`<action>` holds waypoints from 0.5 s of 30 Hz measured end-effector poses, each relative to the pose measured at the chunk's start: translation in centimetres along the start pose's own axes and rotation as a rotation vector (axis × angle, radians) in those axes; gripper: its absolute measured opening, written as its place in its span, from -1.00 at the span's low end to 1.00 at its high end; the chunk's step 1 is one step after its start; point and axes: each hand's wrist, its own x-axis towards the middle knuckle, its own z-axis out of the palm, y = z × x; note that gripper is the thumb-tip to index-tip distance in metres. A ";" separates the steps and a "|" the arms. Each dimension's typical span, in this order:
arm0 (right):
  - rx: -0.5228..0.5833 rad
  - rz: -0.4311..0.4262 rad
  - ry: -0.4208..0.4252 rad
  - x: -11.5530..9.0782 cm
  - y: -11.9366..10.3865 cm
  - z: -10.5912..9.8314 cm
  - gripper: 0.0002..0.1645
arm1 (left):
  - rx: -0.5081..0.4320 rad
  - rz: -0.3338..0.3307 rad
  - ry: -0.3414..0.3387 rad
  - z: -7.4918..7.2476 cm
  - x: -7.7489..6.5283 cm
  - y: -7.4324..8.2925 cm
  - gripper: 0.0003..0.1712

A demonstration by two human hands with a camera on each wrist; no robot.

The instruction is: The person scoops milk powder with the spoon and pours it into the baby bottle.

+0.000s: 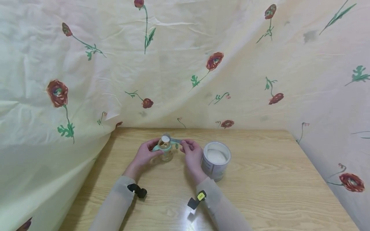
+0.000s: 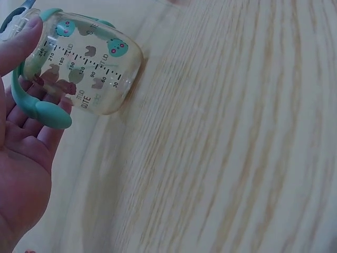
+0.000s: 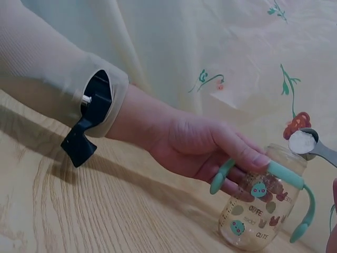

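Note:
A clear baby bottle (image 3: 258,211) with teal side handles stands on the table, its mouth uncovered. My left hand (image 1: 146,153) grips it near the neck, thumb in front and fingers behind. In the left wrist view, the printed scale of the baby bottle (image 2: 84,66) shows. My right hand (image 1: 192,154) pinches the handle of a grey measuring scoop (image 3: 322,152). White powder (image 3: 302,142) fills the scoop's bowl, which is right at the bottle's rim. Beside my right hand is an open can (image 1: 215,173) with white powder inside.
The wooden table (image 1: 268,179) runs back to a flower-printed cloth (image 1: 173,64) that hangs behind it and along both sides. The can stands close by my right wrist.

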 end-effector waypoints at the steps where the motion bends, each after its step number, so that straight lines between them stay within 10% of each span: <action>1: -0.004 -0.004 -0.002 0.0 0.0 -0.1 -0.68 | -0.001 0.001 -0.002 0.0 0.0 0.0 -0.26; 15: -0.070 -0.068 0.010 0.5 0.8 0.2 -0.87 | -0.044 0.015 0.010 -0.1 0.1 -0.2 -0.27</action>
